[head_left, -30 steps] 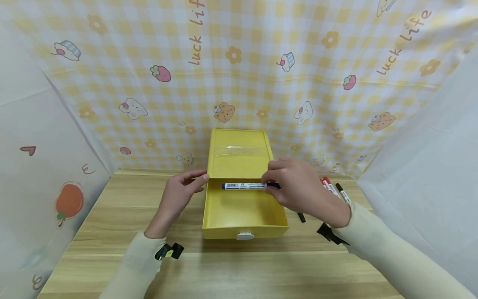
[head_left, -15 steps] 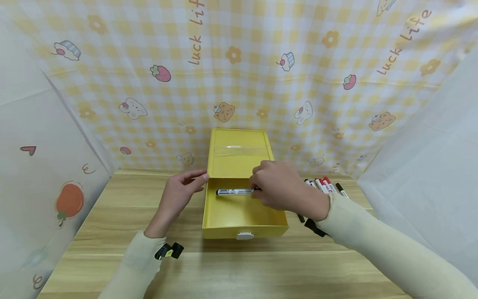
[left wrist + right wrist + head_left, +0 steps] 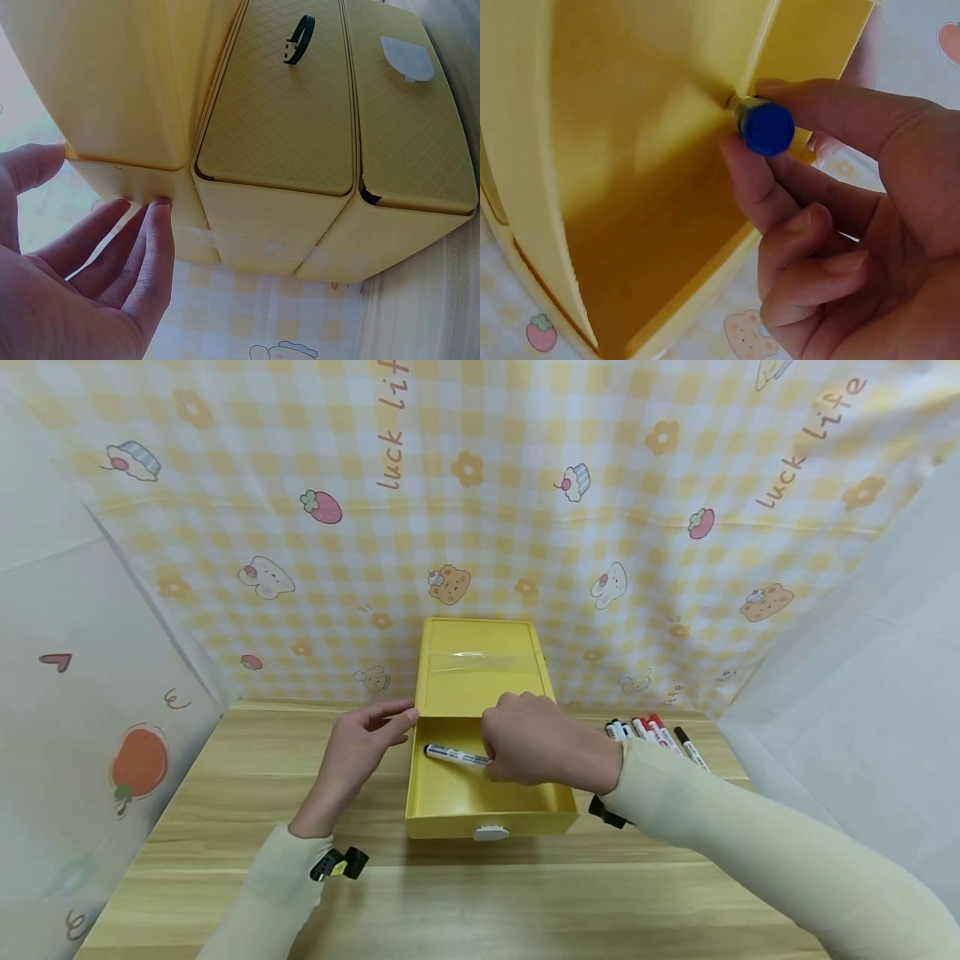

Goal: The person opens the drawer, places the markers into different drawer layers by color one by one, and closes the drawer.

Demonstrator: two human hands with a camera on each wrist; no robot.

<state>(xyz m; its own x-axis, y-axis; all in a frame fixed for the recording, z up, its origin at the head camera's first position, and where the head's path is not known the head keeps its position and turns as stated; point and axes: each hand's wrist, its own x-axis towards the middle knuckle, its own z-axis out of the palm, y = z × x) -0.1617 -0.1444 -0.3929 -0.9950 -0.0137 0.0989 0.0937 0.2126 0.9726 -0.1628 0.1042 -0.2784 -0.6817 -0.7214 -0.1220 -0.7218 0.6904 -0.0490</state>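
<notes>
Tabletop (image 3: 480, 902) below, marker (image 3: 454, 756) slants crosswise, free end left.

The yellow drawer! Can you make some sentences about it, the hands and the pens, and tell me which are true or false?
1. The right hand holds a pen. True.
2. The drawer is shut. False: the drawer is pulled open.
3. The drawer's knob is white. True.
4. The held pen's cap is red. False: the cap is blue.
5. Other pens lie on the table. True.
6. The left hand holds a pen too. False: the left hand touches the box.
</notes>
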